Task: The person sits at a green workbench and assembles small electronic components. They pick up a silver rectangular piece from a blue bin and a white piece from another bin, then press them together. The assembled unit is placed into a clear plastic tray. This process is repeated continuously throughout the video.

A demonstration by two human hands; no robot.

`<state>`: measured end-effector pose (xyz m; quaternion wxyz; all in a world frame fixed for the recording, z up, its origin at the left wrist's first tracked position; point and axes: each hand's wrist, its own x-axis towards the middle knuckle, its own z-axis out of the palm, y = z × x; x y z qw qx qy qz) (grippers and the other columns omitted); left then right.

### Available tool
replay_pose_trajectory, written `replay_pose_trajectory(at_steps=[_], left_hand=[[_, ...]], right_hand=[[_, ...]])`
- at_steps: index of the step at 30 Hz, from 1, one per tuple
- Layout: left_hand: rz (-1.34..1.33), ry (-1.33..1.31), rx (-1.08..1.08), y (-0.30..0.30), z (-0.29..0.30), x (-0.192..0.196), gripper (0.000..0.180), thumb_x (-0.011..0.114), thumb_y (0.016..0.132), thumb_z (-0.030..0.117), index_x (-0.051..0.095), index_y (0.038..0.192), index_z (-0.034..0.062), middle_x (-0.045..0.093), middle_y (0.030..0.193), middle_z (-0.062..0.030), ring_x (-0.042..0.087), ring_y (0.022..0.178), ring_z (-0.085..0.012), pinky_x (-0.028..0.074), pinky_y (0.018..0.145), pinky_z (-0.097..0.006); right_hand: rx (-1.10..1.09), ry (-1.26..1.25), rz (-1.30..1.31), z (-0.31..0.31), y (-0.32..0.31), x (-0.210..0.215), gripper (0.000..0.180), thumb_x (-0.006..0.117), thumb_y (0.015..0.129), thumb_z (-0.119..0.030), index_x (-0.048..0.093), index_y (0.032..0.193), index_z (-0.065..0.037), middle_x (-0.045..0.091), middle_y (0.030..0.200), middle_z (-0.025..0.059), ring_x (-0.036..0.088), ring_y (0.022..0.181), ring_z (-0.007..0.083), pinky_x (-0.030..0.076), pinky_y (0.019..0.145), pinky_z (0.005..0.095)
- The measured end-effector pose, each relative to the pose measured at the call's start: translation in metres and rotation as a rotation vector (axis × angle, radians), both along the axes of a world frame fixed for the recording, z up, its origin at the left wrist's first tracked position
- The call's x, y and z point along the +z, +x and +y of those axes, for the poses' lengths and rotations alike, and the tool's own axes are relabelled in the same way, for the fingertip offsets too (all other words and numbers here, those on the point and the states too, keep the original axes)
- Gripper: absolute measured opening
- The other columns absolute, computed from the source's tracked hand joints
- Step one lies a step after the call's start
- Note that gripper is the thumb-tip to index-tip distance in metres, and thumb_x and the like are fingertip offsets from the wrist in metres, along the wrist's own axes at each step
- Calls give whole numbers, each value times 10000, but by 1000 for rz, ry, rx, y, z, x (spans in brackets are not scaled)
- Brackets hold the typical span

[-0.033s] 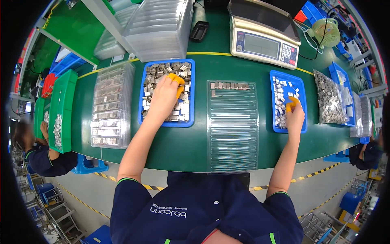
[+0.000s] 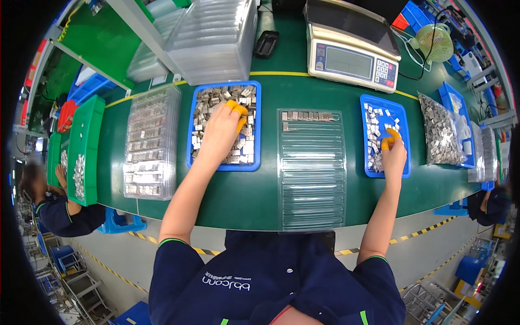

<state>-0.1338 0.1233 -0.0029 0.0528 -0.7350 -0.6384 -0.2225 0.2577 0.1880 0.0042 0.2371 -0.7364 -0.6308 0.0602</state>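
Note:
My left hand (image 2: 223, 129), with yellow finger covers, reaches into a blue tray (image 2: 190, 154) heaped with small silver metal connector shells (image 2: 246, 147). Its fingers curl together among the parts; whatever they hold is hidden. In a smaller blue tray (image 2: 407, 157) on the right, my right hand (image 2: 395, 151), also in yellow finger covers, has its fingertips drawn together over small silver and white pieces (image 2: 374, 130). I cannot make out what is between them. Between the trays lies a clear slotted plastic tray (image 2: 311, 184), with several metal pieces (image 2: 309, 116) along its far end and one just below.
Filled clear trays (image 2: 151, 143) are stacked at left, beside a green bin (image 2: 86, 141). Empty-looking clear trays (image 2: 211, 43) and a weighing scale (image 2: 352, 59) stand behind. At right lie a bag of metal parts (image 2: 441, 132) and a fan (image 2: 435, 42). Other people sit on both sides.

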Motion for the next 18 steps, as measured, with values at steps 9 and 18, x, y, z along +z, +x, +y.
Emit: replay_pose_trajectory(at_steps=[9, 18], left_hand=[[-95, 36, -28, -12, -4, -1, 136, 638, 763, 61, 627, 888, 9, 587, 895, -154, 558, 907, -337, 464, 811, -389], [-1623, -283, 128, -1, -18, 17, 257, 511, 934, 133, 528, 1158, 7, 623, 994, -115, 615, 856, -153, 491, 755, -248]], right_hand=[[92, 24, 52, -3, 9, -9, 211, 709, 696, -15, 673, 904, 0, 651, 906, 169, 636, 789, 290, 493, 708, 358], [270, 444, -28, 3, 7, 5, 141, 670, 759, -37, 666, 893, 5, 655, 923, 152, 634, 811, 289, 487, 731, 343]])
